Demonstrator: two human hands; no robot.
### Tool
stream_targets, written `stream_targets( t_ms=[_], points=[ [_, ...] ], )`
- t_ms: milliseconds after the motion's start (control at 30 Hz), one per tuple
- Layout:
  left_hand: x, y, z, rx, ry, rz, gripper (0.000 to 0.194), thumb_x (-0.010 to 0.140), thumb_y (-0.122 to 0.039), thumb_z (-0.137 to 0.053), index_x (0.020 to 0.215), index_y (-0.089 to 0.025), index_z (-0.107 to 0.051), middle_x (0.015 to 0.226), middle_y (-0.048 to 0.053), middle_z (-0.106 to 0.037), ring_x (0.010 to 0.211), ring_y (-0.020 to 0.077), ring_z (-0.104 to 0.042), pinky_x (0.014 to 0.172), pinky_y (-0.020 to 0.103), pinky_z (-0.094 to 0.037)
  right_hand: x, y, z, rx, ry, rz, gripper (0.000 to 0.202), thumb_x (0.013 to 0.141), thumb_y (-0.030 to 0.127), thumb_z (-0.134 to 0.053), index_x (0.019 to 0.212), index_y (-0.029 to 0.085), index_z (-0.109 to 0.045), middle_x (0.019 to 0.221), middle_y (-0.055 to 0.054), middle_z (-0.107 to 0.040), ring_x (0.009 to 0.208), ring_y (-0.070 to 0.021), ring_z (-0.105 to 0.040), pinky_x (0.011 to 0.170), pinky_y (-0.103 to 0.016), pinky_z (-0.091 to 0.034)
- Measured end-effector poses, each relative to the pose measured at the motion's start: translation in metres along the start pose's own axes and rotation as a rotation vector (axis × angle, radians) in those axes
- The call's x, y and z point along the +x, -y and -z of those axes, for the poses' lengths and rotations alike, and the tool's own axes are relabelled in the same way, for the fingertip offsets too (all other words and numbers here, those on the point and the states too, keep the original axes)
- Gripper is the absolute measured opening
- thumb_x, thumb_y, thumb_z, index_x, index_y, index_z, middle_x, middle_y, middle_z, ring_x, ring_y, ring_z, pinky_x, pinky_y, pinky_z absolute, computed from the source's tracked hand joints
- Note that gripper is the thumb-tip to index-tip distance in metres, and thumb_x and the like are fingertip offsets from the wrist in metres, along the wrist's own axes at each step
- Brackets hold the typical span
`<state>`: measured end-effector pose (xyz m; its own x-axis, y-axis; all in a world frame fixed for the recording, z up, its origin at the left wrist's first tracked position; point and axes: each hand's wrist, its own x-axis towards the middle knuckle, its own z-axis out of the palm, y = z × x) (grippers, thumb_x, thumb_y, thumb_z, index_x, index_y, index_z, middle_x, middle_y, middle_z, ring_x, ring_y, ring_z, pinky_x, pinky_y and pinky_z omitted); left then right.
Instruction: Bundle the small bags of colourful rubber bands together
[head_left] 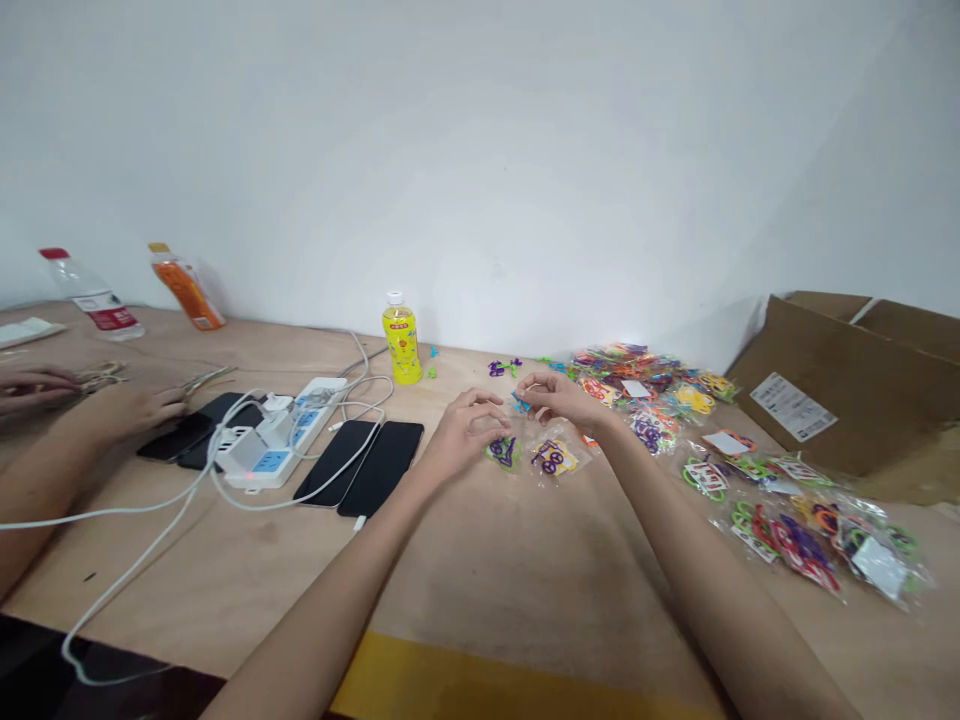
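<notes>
- Red-capped bottle [105, 305], tilted in view, near the back edge of the desk [480, 590], toward its left end; an orange bottle [189, 290] also tilts just beside it.
- Co-worker's hands [142, 410] at the left end, with thin tan pieces [202, 380] about them; blurred, grip cannot be told.
- White power strip [271, 460] crossed by white cables [142, 510]; dark phones lie on both sides of it, the nearer pair [384, 465] toward mid-desk.
- Yellow bottle [405, 350], upright, by the back edge.
- Left hand [466, 432] over mid-desk, fingers loosely curled, nearest the green-and-purple packet [501, 453]; cannot tell whether it grips anything.
- Small blue piece [520, 404], pinched at the fingertips of the right hand [553, 396], fingers narrow; held between the two hands, mid-desk.
- Yellow-and-purple packet [555, 457] flat on the desk, below the right hand as seen.
- Clear packets of coloured shapes [652, 430], spread from the back edge toward the front right corner.
- Brown cardboard box [862, 390], tilted, at the right end.
</notes>
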<state>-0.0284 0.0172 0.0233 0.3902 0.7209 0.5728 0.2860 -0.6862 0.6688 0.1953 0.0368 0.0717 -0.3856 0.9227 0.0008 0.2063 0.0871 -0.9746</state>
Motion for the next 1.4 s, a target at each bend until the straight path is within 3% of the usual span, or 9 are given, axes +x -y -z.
stream_targets(
  t_ms=[300,500,667,867,1033,1400],
  points=[
    [0.0,-0.01,-0.001,0.027,0.006,0.003,0.006,0.087,-0.022,-0.074,0.085,-0.024,-0.08,0.114,0.007,-0.065,0.112,0.0249,-0.06,0.103,0.041,-0.046,-0.005,0.013,0.0,-0.205,0.083,0.095,0.03,0.076,0.046,-0.079,0.081,0.018,-0.069,0.067,0.0,-0.069,0.06,-0.0107,-0.061,0.053,-0.021,-0.044],
    [0.0,-0.007,0.001,0.062,-0.001,-0.021,0.008,0.085,-0.021,-0.075,0.08,-0.024,-0.079,0.113,0.006,-0.064,0.111,0.025,-0.061,0.102,0.042,-0.046,-0.007,0.016,-0.005,-0.281,0.194,0.091,0.022,0.077,0.039,-0.075,0.081,0.017,-0.072,0.066,0.0,-0.068,0.059,-0.0109,-0.059,0.053,-0.021,-0.043],
    [-0.001,-0.004,0.001,0.086,-0.005,-0.023,0.007,0.084,-0.021,-0.077,0.078,-0.023,-0.078,0.111,0.006,-0.064,0.109,0.0249,-0.061,0.1,0.041,-0.047,-0.009,0.018,-0.008,-0.377,0.275,0.192,0.018,0.078,0.034,-0.072,0.079,0.017,-0.073,0.069,0.0,-0.069,0.06,-0.0106,-0.055,0.056,-0.022,-0.041],
    [0.001,-0.003,0.002,0.054,0.014,-0.04,0.008,0.085,-0.023,-0.076,0.077,-0.024,-0.08,0.111,0.007,-0.063,0.108,0.0251,-0.061,0.099,0.042,-0.048,-0.005,0.012,-0.003,-0.495,0.283,0.223,0.02,0.08,0.034,-0.068,0.081,0.016,-0.076,0.066,0.0,-0.067,0.059,-0.0115,-0.054,0.055,-0.022,-0.038],
    [0.001,-0.006,0.002,0.007,0.044,-0.022,0.01,0.085,-0.025,-0.077,0.076,-0.024,-0.08,0.111,0.008,-0.062,0.109,0.0254,-0.059,0.101,0.044,-0.047,-0.004,0.01,-0.001,-0.568,0.245,0.258,0.011,0.073,0.023,-0.07,0.078,0.018,-0.079,0.073,-0.002,-0.073,0.064,-0.014,-0.06,0.059,-0.023,-0.042],
    [0.001,-0.009,-0.005,-0.164,0.048,0.065,0.007,0.082,-0.023,-0.077,0.076,-0.021,-0.078,0.11,0.007,-0.061,0.11,0.0238,-0.06,0.106,0.041,-0.043,0.0,0.002,-0.007,-0.674,0.213,0.325,0.023,0.079,0.018,-0.06,0.083,0.02,-0.082,0.078,-0.002,-0.077,0.068,-0.0155,-0.061,0.061,-0.024,-0.042]
  ],
)
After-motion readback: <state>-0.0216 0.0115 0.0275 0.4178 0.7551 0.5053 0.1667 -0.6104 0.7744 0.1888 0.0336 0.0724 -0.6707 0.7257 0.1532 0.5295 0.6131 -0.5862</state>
